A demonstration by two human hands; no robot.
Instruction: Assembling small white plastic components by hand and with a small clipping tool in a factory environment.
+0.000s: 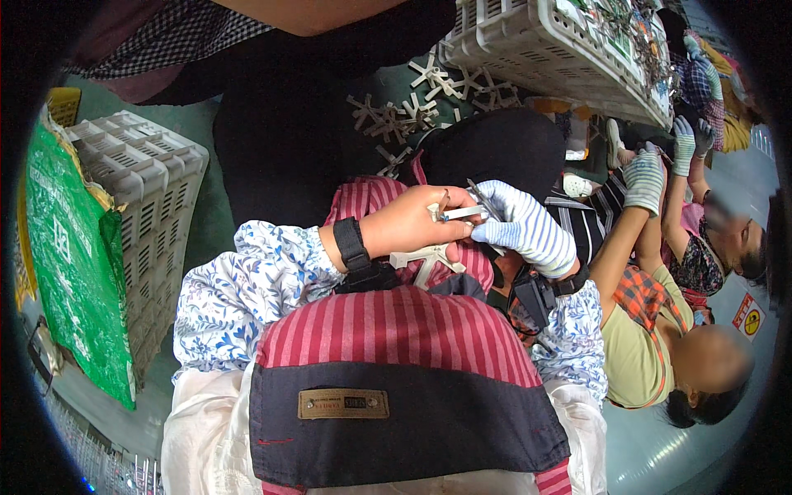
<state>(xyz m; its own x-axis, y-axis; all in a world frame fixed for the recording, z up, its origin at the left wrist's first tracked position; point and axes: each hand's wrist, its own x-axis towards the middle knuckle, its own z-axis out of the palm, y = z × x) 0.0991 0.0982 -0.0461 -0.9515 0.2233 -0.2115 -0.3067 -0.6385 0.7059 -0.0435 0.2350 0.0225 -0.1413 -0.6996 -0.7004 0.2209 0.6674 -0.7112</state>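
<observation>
My left hand (404, 223), bare and with a black wrist strap, pinches a small white plastic piece (464, 213) above my lap. Closed beside it is my right hand (532, 231), in a white glove with blue stripes. A thin dark pointed tool (476, 191) sticks out from its fingers close to the white piece; its kind is unclear. Below my left palm, a white branched, star-shaped plastic part (425, 260) rests on the red striped apron (396, 330), partly hidden by the hand.
Many similar star-shaped parts (388, 120) lie on the floor ahead. A white crate (528, 41) full of mixed scrap stands at the far right, another crate (165, 165) at left beside a green sack (74, 256). Gloved co-workers (643, 322) sit close on my right; another person's dark-clothed legs (280, 124) are in front.
</observation>
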